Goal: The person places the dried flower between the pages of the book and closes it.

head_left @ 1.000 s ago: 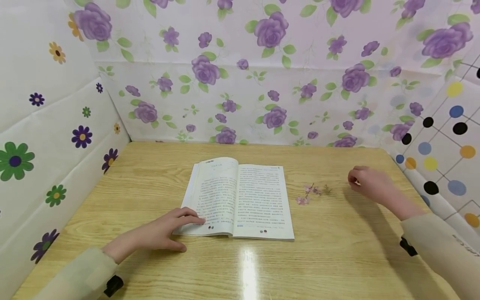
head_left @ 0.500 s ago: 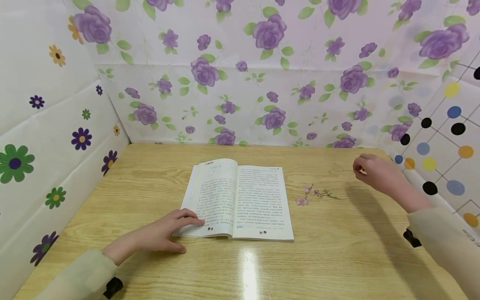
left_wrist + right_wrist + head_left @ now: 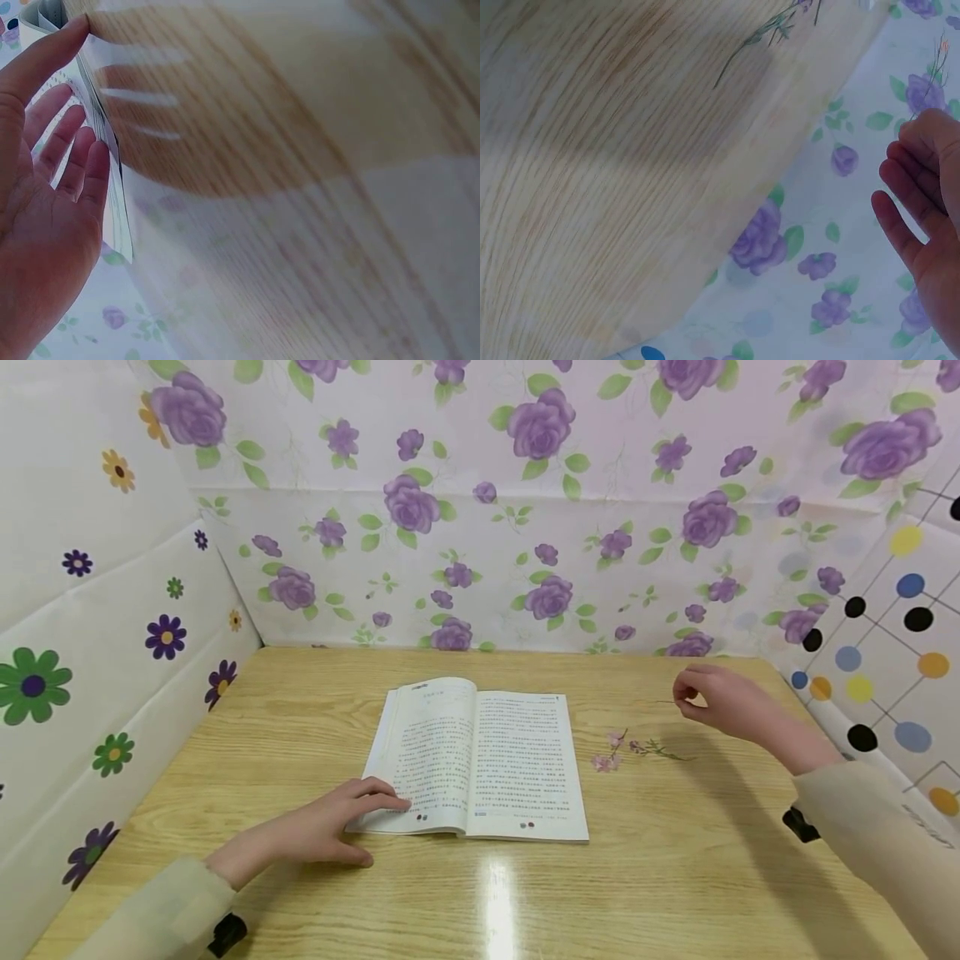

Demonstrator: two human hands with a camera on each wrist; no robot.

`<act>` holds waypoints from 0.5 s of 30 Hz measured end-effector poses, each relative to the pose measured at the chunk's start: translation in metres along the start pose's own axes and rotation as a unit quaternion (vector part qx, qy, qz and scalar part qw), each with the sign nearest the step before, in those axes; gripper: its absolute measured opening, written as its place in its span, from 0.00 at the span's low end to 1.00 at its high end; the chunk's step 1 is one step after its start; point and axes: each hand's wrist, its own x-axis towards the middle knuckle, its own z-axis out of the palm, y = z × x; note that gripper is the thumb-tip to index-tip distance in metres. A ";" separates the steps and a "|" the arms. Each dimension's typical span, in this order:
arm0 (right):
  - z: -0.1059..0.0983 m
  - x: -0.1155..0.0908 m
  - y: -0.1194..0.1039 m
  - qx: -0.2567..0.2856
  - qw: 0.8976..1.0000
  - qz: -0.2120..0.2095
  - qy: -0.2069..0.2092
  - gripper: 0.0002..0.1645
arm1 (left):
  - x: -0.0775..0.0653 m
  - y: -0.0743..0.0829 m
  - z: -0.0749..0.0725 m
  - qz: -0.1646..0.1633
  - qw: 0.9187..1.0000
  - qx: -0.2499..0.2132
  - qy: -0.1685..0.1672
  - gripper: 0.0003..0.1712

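An open book point(image 3: 525, 760) lies on the table, printed text on both pages. My left hand point(image 3: 330, 822) rests on the lower left corner of its left page, fingers loosely extended and thumb down by the table. In the left wrist view the fingers point(image 3: 73, 120) are spread beside the page edges. Raised above the table at the right, my right hand point(image 3: 731, 706) pinches the stem of a thin, wispy dried sprig point(image 3: 939, 67) between thumb and forefinger. Between book and right hand lie a pink-flowered sprig point(image 3: 606, 762) and a purple-flowered sprig point(image 3: 657, 749) with green leaves.
The wooden table point(image 3: 465, 902) ends at a back wall covering point(image 3: 480, 568) printed with purple roses. A flower-patterned sheet point(image 3: 135, 693) borders it on the left, a dotted sheet point(image 3: 892, 668) on the right.
My right hand, with the thin sprig pinched in it, rose and drew right, uncovering the purple-flowered sprig on the table. It then moved back left. My left hand and the book stayed still.
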 end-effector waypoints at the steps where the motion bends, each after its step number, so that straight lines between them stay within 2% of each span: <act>1: 0.001 0.002 -0.001 0.003 1.000 -0.002 0.001 0.09 | 0.000 0.000 0.000 0.000 1.000 0.000 0.000 0.38; 7: 0.007 0.016 -0.010 0.023 1.000 -0.006 -0.017 0.08 | 0.000 0.001 -0.001 0.000 1.000 -0.001 0.000 0.38; 15: 0.015 0.040 -0.027 0.018 0.997 -0.081 -0.002 0.10 | 0.000 -0.001 0.000 0.004 1.000 -0.001 -0.001 0.38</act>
